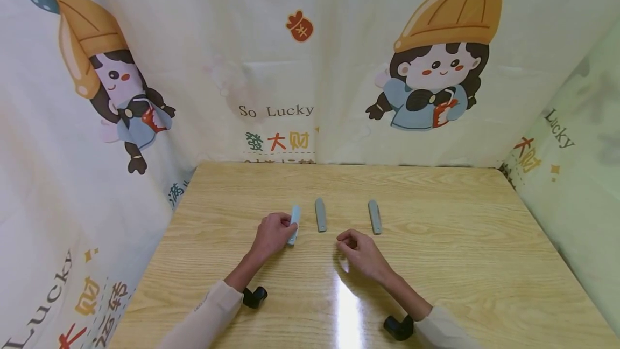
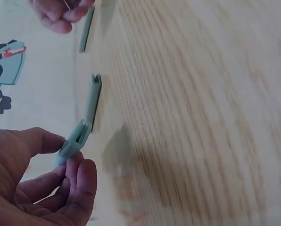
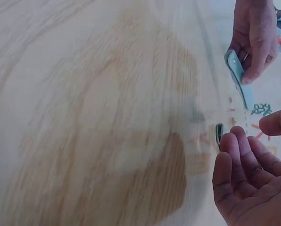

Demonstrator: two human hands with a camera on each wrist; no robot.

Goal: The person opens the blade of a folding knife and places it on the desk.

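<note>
My left hand (image 1: 273,235) pinches a light blue folding knife (image 1: 295,214) between thumb and fingers, above the left-middle of the table. In the left wrist view the slot along the edge of this folding knife (image 2: 77,140) faces up; no blade shows. Just right of it lies a grey-green folding knife (image 1: 321,215), folded and lengthwise on the wood. A second grey-green folding knife (image 1: 375,217) lies farther right. Between and in front of these two hovers my right hand (image 1: 362,256), its fingers loosely bent with nothing in them.
Light wood covers the table (image 1: 460,252). A printed cream curtain (image 1: 339,79) hangs along its back edge and both sides. Black wrist-worn devices (image 1: 254,297) sit below each wrist. A bright reflection falls on the front middle of the table.
</note>
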